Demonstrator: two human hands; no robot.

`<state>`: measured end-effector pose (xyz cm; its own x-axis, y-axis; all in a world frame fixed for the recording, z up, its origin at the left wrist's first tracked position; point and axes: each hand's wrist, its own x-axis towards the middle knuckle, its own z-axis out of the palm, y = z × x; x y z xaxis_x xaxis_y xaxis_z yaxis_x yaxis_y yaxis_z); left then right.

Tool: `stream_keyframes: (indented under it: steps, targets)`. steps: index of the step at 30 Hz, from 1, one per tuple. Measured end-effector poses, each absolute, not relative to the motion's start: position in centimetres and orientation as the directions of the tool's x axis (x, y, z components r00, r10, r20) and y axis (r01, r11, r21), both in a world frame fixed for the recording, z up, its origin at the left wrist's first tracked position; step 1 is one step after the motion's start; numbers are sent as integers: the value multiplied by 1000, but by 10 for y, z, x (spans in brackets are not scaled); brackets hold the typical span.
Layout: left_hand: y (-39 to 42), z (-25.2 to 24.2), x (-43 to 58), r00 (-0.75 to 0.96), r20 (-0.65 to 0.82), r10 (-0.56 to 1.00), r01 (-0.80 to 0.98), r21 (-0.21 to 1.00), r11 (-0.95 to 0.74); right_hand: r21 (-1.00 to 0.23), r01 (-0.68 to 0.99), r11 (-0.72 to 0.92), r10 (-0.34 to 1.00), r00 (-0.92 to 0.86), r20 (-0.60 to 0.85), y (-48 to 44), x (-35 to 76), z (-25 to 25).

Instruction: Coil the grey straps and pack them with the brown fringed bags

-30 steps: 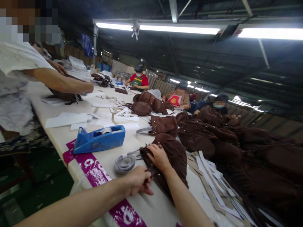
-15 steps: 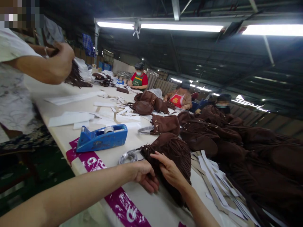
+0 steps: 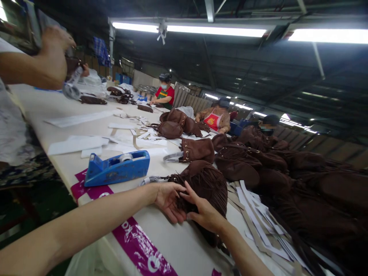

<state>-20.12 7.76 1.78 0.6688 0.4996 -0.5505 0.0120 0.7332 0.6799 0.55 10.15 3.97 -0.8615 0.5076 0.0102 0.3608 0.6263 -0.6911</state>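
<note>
A dark brown fringed bag (image 3: 211,184) lies on the table in front of me, its fringe strands hanging over the side facing my hands. My left hand (image 3: 170,202) is at the bag's left side, palm turned up and fingers stretched out against the fringe. Across from it, my right hand (image 3: 205,211) rests on the front of the bag, thumb and fingers apart. The fingertips of both hands nearly meet; whether any strands lie between them I cannot tell. A coiled grey strap (image 3: 151,180) sticks out behind my left wrist.
A blue tape dispenser (image 3: 117,168) stands left, by purple printed tape (image 3: 138,241) stuck along the table edge. Behind is another brown bag (image 3: 197,149). Brown bags (image 3: 287,180) pile up right, beside paper strips (image 3: 258,214). A co-worker's arm (image 3: 34,69) is at far left; others work farther back.
My left hand has turned its palm upward and risen slightly along the fringe. My right hand has shifted a little, its fingers closer to the left. The co-worker's arm at left has lifted.
</note>
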Motion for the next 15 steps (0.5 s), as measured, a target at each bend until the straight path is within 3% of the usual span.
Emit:
stream_keyframes:
  steps: [4, 7, 11, 15]
  targets:
    - [74, 17, -186, 479, -629, 612, 39, 712, 701, -679, 334, 654, 485, -873, 38, 104, 8, 34]
    - [70, 19, -174, 358, -631, 689, 40, 747, 664, -620, 374, 690, 463, -886, -19, 111, 7, 38]
    - [59, 20, -167, 320, -620, 716, 23, 761, 648, -413, 398, 819, 411, -910, -63, 117, 1, 43]
    - [47, 14, -163, 279, -589, 759, 7, 791, 611, -163, 491, 856, 502, -864, 30, 112, -4, 34]
